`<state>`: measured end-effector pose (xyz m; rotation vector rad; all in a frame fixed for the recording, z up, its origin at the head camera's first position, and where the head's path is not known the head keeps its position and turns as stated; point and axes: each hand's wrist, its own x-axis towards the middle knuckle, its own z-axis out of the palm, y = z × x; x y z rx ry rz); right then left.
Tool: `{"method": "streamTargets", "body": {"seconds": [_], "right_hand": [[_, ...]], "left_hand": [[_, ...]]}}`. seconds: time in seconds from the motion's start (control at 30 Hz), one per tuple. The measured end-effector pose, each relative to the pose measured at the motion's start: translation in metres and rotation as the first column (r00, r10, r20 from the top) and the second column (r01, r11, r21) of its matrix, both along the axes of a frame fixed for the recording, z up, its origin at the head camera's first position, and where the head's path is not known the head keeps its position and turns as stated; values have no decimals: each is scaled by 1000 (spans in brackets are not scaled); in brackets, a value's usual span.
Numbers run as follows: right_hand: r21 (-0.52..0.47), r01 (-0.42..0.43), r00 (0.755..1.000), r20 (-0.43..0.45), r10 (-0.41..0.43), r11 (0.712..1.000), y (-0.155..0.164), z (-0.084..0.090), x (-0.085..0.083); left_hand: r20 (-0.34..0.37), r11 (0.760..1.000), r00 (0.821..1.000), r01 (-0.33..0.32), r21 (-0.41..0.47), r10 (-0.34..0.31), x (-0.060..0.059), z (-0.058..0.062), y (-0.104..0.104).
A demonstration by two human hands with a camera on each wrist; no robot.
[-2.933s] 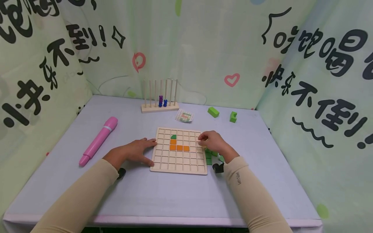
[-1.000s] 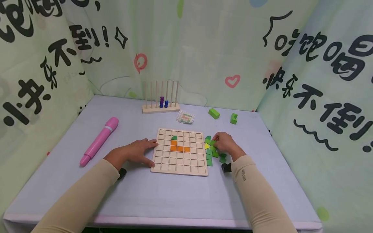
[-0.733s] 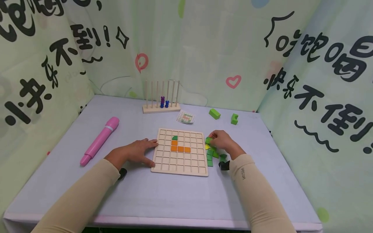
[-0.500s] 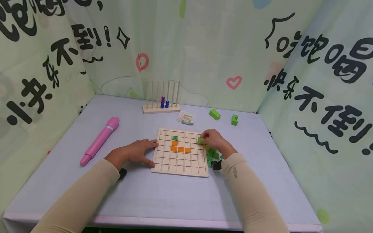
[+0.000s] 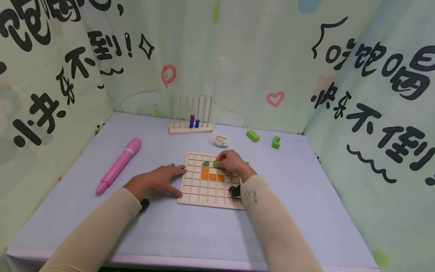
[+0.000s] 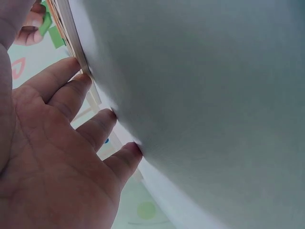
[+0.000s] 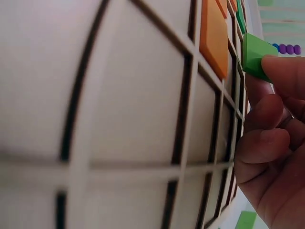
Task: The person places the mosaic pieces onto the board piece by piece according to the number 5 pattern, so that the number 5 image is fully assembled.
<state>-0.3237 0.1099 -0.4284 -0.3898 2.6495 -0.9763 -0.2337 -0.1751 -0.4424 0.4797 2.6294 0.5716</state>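
Note:
A wooden grid board [image 5: 197,192] lies on the table, with several orange square tiles [image 5: 212,176] in an L and one dark green curved tile [image 5: 205,163] above them. My right hand [image 5: 232,163] is over the board's upper part and pinches a light green tile [image 7: 256,55] between thumb and fingertips, to the right of the dark green one. My left hand [image 5: 157,182] lies at the board's left side, thumb and fingers spread. In the left wrist view its straight fingers [image 6: 97,129] reach the board's edge and the tabletop.
A printed pattern card [image 5: 219,139] lies behind the board, near a bead rack [image 5: 190,129] with upright pegs. Two green blocks [image 5: 253,135] are at the back right. A pink marker-shaped stick [image 5: 118,166] lies on the left. My right arm mostly hides the loose tiles beside the board.
My right hand has picked a light green tile from the pile right of the board and carried it left over the grid. The left hand has stayed at the board's left edge.

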Motion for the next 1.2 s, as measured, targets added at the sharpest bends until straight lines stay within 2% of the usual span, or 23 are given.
{"method": "streamTargets", "body": {"seconds": [0.4, 0.8, 1.1, 1.2], "right_hand": [[111, 6, 999, -33, -2, 994, -14, 3, -5], [215, 9, 998, -63, 4, 977, -21, 3, -1], [212, -1, 997, -69, 16, 977, -20, 2, 1], [180, -7, 997, -79, 22, 984, -17, 2, 3]], "left_hand": [[-8, 1000, 1000, 16, -2, -16, -2, 3, 1], [-1, 1000, 1000, 21, 11, -21, 1, 4, 2], [-4, 1000, 1000, 17, -5, -17, 0, 2, 1], [-5, 1000, 1000, 12, -9, -12, 0, 1, -1]]}}
